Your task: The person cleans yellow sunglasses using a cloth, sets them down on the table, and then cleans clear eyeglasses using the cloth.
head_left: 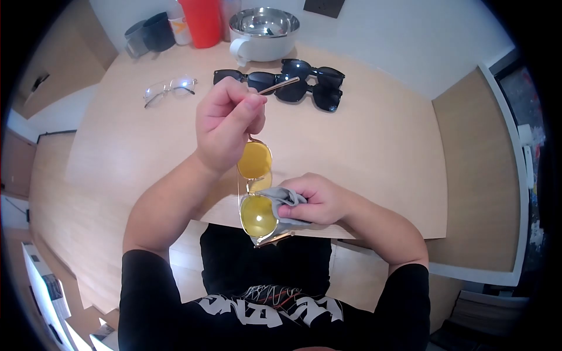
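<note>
Where the yellow glasses [254, 160] are: between hands
Left hand [227, 126]: pinching one earpiece [284, 85]
Right hand [317, 200]: gripping cloth [282, 194] against lens [258, 216]

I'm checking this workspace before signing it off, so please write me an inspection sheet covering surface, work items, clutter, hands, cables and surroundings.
Surface: pale wood-look tabletop; no spill seen.
Work items: yellow-lensed glasses held up near the table's front edge; grey cloth at the nearer lens.
Clutter: clear glasses at left; dark sunglasses grouped close together; white-sided bowl, red container and mugs at the back.
Hands: left hand pinches the yellow-lensed glasses' temple; right hand holds the cloth.
Cables: nothing seen on the tabletop.
Surroundings: white wall behind, wooden panel at right.
</note>
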The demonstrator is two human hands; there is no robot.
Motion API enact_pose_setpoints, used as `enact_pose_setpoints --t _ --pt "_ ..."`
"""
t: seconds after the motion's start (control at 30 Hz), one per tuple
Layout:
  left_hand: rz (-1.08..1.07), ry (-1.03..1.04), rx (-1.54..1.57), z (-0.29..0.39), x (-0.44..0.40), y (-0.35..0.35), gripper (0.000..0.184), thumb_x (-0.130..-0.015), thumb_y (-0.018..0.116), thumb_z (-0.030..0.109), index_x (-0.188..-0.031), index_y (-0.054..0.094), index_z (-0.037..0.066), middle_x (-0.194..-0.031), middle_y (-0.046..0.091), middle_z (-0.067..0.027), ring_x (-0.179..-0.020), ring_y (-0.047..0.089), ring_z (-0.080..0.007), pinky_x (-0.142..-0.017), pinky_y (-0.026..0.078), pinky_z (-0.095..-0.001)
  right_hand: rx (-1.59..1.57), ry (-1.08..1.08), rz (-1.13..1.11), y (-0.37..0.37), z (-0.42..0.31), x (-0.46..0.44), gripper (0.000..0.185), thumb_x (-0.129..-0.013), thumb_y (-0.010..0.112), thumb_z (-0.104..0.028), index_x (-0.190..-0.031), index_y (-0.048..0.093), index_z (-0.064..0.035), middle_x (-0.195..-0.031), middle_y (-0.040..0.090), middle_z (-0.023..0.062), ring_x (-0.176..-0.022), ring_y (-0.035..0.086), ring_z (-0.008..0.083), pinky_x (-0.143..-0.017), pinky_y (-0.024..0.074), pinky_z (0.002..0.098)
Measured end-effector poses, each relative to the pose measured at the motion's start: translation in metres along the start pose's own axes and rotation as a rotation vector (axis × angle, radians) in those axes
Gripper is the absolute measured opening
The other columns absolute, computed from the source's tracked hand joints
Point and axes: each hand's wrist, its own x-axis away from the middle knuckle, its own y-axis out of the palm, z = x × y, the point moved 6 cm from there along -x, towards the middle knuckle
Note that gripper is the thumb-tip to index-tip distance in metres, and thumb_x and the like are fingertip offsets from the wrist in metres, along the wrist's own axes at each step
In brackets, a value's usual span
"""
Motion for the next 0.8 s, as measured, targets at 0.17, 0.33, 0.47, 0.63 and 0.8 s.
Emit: enact_pose_setpoints --t 0.17,0.33,0.47,0.63,0.8 --pt "-0.015 0.025 -0.007 -0.001 -0.002 -0.002 0.01 -0.097 0.051 0.005 -0.088 0.048 0.003 -0.07 0.048 -0.0021 -0.054 0.037 -0.0061 -0.047 0.03 -0.0214 -0.069 -0.134 0.065 0.005 -0.009 -0.001 0.024 -0.086 0.071 -0.019 -0.104 0.064 -0.0044 -0.089 0.066 0.0019 -0.082 0.058 0.0096 -0.076 0.0474 0.0268" --pt "0.003 -0.022 0.053 -0.003 -0.001 0.0 0.01 -0.097 0.051 0.006 -0.088 0.048 0.003 -0.07 0.047 -0.0022 -0.054 0.036 -0.0063 -0.047 0.03 -0.0215 0.014 -0.038 0.049 0.0 -0.003 -0.001 0.027 -0.085 0.073 -0.019 -0.105 0.064 -0.0045 -0.09 0.066 0.0018 -0.083 0.059 0.0102 -0.078 0.0479 0.0271" --pt "0.005 -0.018 0.088 -0.003 0.0 0.003 0.01 -0.097 0.05 0.007 -0.088 0.048 0.003 -0.07 0.047 -0.0023 -0.054 0.037 -0.0064 -0.047 0.03 -0.0215 -0.026 -0.057 -0.007 0.003 -0.001 -0.001 0.026 -0.084 0.072 -0.018 -0.105 0.065 -0.0041 -0.091 0.067 0.0024 -0.084 0.06 0.0102 -0.078 0.0483 0.0272" --pt "-0.015 -0.004 0.048 -0.002 -0.001 0.002 0.01 -0.097 0.05 0.006 -0.088 0.048 0.004 -0.07 0.048 -0.0023 -0.054 0.037 -0.0064 -0.047 0.03 -0.0216 -0.044 -0.158 0.058 0.006 -0.014 -0.001 0.02 -0.087 0.069 -0.016 -0.102 0.065 -0.0035 -0.09 0.067 0.0028 -0.081 0.059 0.0103 -0.075 0.0473 0.0271" --pt "-0.003 -0.015 0.057 -0.002 0.0 0.003 0.01 -0.097 0.05 0.006 -0.088 0.047 0.004 -0.07 0.048 -0.0022 -0.054 0.037 -0.0064 -0.047 0.03 -0.0216 0.064 -0.089 0.026 0.002 -0.007 -0.002 0.023 -0.084 0.072 -0.017 -0.101 0.066 -0.0037 -0.088 0.067 0.0032 -0.08 0.059 0.011 -0.075 0.0473 0.0266"
